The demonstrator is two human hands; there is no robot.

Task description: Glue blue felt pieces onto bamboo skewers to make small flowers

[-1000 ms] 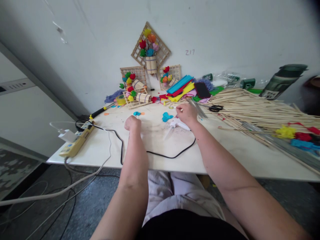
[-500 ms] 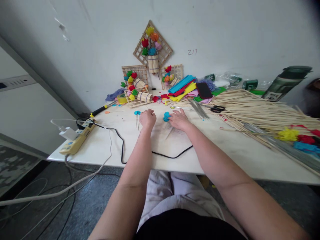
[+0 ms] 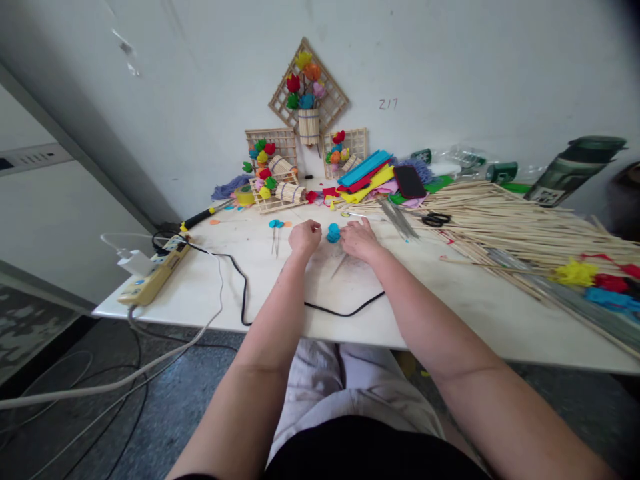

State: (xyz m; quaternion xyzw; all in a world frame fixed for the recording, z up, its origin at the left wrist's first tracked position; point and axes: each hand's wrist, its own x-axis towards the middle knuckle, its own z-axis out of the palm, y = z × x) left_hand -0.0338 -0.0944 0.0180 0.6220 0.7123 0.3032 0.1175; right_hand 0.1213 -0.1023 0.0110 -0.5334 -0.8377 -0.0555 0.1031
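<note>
The small cut pieces of bright blue material [image 3: 333, 233] between the hands share their colour with the tops of the thin tan sticks [image 3: 274, 241] to the left. The flat white tabletop [image 3: 265, 293] carries brownish smudges. A diamond-shaped tan wooden lattice [image 3: 327, 71] shows a crisscross grid behind yellow, orange, red, pink, green and blue flowers [image 3: 306, 101]; its tan, vertically striped stick pot [image 3: 309, 125] has thin purplish bands. The folded strips [image 3: 367, 168] are blue, red and yellow, the rectangular phone [image 3: 409, 181] black with a reddish rim, and the long power strip [image 3: 155, 273] dull yellow.
</note>
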